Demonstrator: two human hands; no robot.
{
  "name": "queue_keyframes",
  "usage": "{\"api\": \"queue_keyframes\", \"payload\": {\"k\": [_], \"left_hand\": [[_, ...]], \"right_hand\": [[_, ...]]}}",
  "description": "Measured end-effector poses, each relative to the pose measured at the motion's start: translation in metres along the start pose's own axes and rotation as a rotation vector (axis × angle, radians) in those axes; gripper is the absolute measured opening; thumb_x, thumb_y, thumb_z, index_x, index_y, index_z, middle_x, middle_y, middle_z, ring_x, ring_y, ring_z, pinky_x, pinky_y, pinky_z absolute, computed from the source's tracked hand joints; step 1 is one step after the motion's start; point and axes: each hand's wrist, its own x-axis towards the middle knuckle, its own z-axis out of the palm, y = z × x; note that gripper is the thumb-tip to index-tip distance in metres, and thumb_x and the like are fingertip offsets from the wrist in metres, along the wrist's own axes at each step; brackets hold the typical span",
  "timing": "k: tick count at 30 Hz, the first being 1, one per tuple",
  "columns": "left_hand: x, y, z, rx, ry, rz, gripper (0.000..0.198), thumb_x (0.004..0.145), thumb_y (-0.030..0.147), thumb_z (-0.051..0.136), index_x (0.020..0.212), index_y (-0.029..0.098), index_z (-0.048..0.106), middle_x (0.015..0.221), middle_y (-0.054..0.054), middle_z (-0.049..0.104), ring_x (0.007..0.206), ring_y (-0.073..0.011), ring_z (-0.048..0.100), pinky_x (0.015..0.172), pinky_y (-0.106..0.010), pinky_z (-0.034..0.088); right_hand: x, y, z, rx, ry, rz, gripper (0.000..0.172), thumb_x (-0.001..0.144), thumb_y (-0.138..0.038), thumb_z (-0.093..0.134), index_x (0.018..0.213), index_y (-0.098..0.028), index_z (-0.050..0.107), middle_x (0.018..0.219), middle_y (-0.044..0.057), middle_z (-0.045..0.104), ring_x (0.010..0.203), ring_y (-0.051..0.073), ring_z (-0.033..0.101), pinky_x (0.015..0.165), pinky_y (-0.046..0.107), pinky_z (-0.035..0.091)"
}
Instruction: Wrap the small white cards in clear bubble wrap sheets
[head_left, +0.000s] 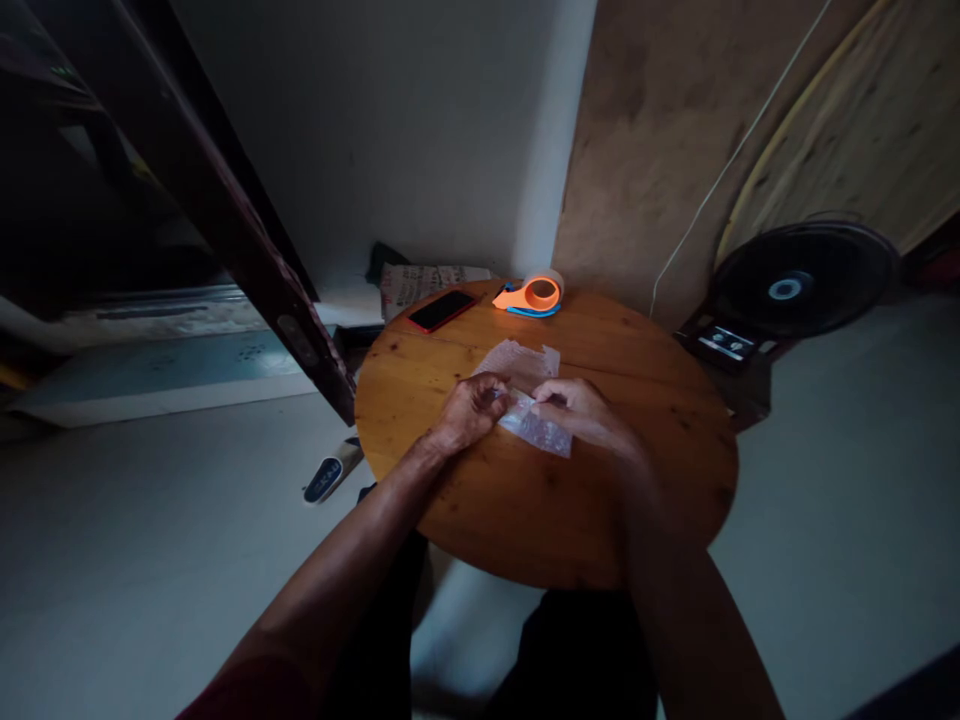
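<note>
A small sheet of clear bubble wrap (534, 428) lies on the round wooden table (645, 470), with a pale crumpled sheet (517, 358) just behind it. My left hand (469, 408) has its fingers curled and pinches the wrap's left edge. My right hand (577, 402) rests on the wrap's upper right part with fingers bent down onto it. What lies inside the wrap is hidden by my fingers.
An orange and blue tape dispenser (531, 295) and a dark phone with a red edge (441, 310) lie at the table's far side. A black fan (802, 278) stands on the floor at right. A dark slanted beam (225, 210) runs at left; a newspaper (420, 283) lies behind.
</note>
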Motion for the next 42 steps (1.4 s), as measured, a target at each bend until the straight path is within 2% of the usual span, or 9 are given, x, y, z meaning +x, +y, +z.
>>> {"api": "queue_keyframes", "payload": {"k": [4,12,22,30,34,37,42], "left_hand": [[0.001,0.004,0.001,-0.129,-0.045,-0.061,0.017,0.079,0.029,0.062,0.075,0.013,0.062,0.102,-0.010,0.068,0.082,-0.0144,0.063,0.071,-0.023,0.048],[0.003,0.001,-0.003,-0.015,-0.031,-0.066,0.016,0.080,0.029,0.061,0.078,0.013,0.062,0.073,-0.002,0.061,0.066,-0.0101,0.053,0.061,-0.021,0.042],[0.004,-0.002,-0.003,0.052,0.000,-0.071,0.015,0.080,0.026,0.059,0.075,0.013,0.063,0.068,-0.001,0.060,0.061,-0.0095,0.051,0.058,-0.020,0.040],[0.003,0.002,-0.004,0.125,0.009,-0.056,0.013,0.080,0.024,0.059,0.073,0.013,0.064,0.070,-0.001,0.060,0.064,-0.0100,0.051,0.059,-0.021,0.038],[0.003,0.008,-0.005,0.147,0.008,-0.071,0.014,0.079,0.023,0.059,0.071,0.013,0.064,0.069,-0.001,0.058,0.063,-0.0097,0.048,0.057,-0.021,0.036],[0.003,0.011,-0.005,0.148,-0.001,-0.083,0.014,0.079,0.024,0.060,0.070,0.013,0.064,0.067,-0.001,0.057,0.061,-0.0094,0.046,0.057,-0.021,0.035],[0.004,0.011,-0.005,0.151,-0.003,-0.085,0.014,0.078,0.024,0.060,0.070,0.014,0.063,0.067,-0.001,0.056,0.060,-0.0092,0.045,0.055,-0.021,0.034]], "right_hand": [[0.000,-0.003,0.002,-0.005,0.067,0.009,0.015,0.076,-0.031,0.058,0.073,-0.017,0.066,0.066,-0.001,0.060,0.060,0.012,0.051,0.054,0.023,0.036],[0.002,0.003,0.002,0.010,0.124,0.002,0.016,0.076,-0.031,0.060,0.076,-0.018,0.069,0.069,0.000,0.065,0.062,0.013,0.055,0.054,0.023,0.038],[0.001,0.001,-0.002,-0.064,0.053,0.009,0.014,0.076,-0.028,0.057,0.072,-0.018,0.065,0.063,-0.002,0.058,0.058,0.012,0.050,0.053,0.023,0.035],[-0.002,-0.006,-0.006,-0.077,0.080,0.001,0.016,0.077,-0.032,0.058,0.072,-0.017,0.063,0.064,-0.002,0.056,0.058,0.012,0.048,0.053,0.023,0.034],[-0.001,-0.006,-0.005,0.031,0.099,-0.035,0.012,0.076,-0.029,0.059,0.081,-0.018,0.062,0.072,-0.001,0.061,0.065,0.013,0.053,0.058,0.024,0.039],[0.001,-0.002,-0.001,0.086,0.106,-0.057,0.015,0.074,-0.026,0.062,0.088,-0.020,0.062,0.080,0.001,0.064,0.072,0.015,0.057,0.064,0.026,0.043],[0.005,-0.001,0.003,0.041,0.120,-0.173,0.008,0.076,-0.024,0.061,0.080,-0.020,0.066,0.098,0.005,0.065,0.087,0.018,0.059,0.075,0.029,0.046]]}}
